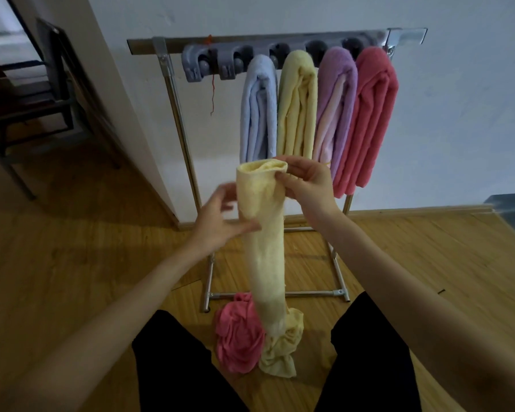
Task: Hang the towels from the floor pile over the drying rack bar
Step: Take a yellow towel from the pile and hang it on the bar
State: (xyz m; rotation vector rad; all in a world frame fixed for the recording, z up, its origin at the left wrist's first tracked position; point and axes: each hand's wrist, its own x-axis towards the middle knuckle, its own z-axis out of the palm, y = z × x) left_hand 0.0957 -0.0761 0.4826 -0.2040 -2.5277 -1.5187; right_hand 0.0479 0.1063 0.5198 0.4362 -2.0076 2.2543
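A pale yellow towel (pixel 265 239) hangs as a long bunched strip in front of me, its lower end crumpled on the floor. My right hand (pixel 306 182) pinches its folded top edge. My left hand (pixel 220 217) grips the towel's left side a little lower. A pink towel (pixel 238 337) lies crumpled on the floor between my knees. The drying rack bar (pixel 149 43) runs across the top of the metal rack, with a grey clip holder (pixel 202 62) on it. From it hang a blue towel (pixel 257 111), a yellow towel (pixel 298 105), a purple towel (pixel 336 105) and a pink-red towel (pixel 369 120).
The rack's metal legs (pixel 280 293) stand on the wooden floor just ahead of my knees, against a white wall. A dark chair (pixel 42 93) stands at the left behind a wall corner. A dark box (pixel 512 209) sits at the right edge.
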